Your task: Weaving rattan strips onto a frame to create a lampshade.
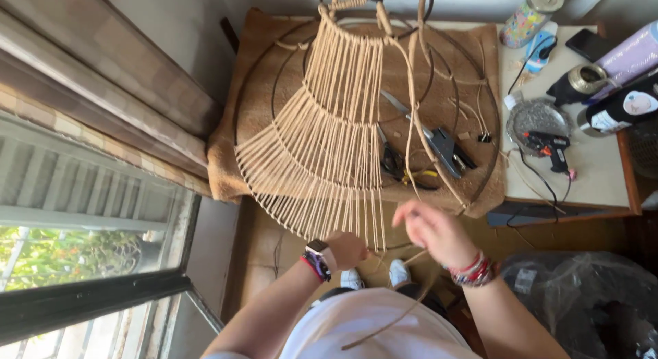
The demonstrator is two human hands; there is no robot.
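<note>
A dark wire lampshade frame (473, 78) hangs in front of me, its left side wound with many pale rattan cords (329, 146). My left hand (346, 249) grips the bottom ring of the frame where the cords end. My right hand (432, 230), blurred by motion, pinches a loose strand of rattan cord (411, 153) that runs up to the frame's top. Another length of cord trails down over my white shirt. Both wrists carry bracelets; the left one also has a watch.
Under the frame a brown cloth (233, 160) covers a table holding scissors (391, 157), a stapler-like tool (442, 146) and clips. To the right are a glue gun (548, 145), foil dish, tape rolls, bottles. A window is at left, a plastic bag at bottom right.
</note>
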